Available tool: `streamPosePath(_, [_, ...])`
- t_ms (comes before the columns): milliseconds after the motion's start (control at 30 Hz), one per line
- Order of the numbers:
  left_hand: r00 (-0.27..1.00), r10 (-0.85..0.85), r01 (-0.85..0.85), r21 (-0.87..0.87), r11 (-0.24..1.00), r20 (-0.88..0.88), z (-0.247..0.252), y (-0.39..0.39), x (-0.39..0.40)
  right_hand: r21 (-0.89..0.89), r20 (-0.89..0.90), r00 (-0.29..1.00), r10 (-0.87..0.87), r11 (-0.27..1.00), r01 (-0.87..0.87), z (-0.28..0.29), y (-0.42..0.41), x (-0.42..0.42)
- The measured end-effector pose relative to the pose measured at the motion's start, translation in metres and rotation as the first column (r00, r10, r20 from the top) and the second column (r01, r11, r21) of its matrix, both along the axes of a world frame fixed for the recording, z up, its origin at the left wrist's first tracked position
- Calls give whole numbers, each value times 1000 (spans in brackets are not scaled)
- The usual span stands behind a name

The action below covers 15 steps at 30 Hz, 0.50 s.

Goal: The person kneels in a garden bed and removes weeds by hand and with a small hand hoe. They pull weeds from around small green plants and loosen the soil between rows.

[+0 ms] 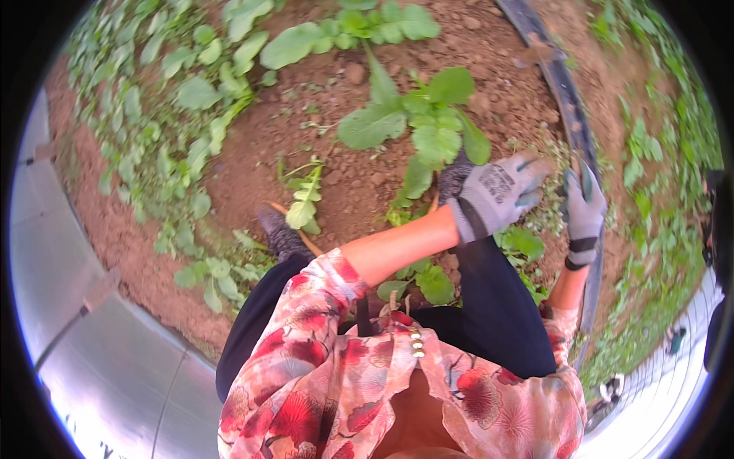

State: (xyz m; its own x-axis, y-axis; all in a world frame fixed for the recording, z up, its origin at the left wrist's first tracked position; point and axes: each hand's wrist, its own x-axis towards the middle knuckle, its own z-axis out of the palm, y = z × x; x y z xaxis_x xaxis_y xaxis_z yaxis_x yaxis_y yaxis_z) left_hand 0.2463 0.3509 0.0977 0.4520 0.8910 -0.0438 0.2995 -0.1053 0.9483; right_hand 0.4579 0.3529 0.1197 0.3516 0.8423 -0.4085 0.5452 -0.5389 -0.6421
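Observation:
Both my hands wear grey work gloves with dark wrist bands. My left hand [499, 192] reaches across to the right, its fingers bent over a patch of small weeds [550, 209]; the fingertips are blurred. Beside that patch is my right hand [584, 206], along a long dark strip [565, 97], which could be flat hose or bed edging. Whether either hand grips anything is not visible. A broad-leaved green plant [430, 126] grows in the brown soil [355, 183], just up and left of my left hand.
My dark shoes [281, 232] rest on the soil, near a small leafy plant [304, 198]. Dense greenery [166, 115] covers the left, and more plants [642, 155] grow beyond the strip. Smooth grey panels [63, 229] border the far left. A brown piece [542, 54] crosses the strip.

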Motion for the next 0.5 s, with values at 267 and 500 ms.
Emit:
streamPosePath(267, [588, 616, -552, 297, 779, -524, -76, 27, -268, -34, 19, 999, -44, 998, 45, -9, -3, 5])
streamPosePath(500, [454, 23, -186, -69, 980, -891, -129, -9, -241, -200, 148, 985, 95, 978, -64, -20, 0, 3])
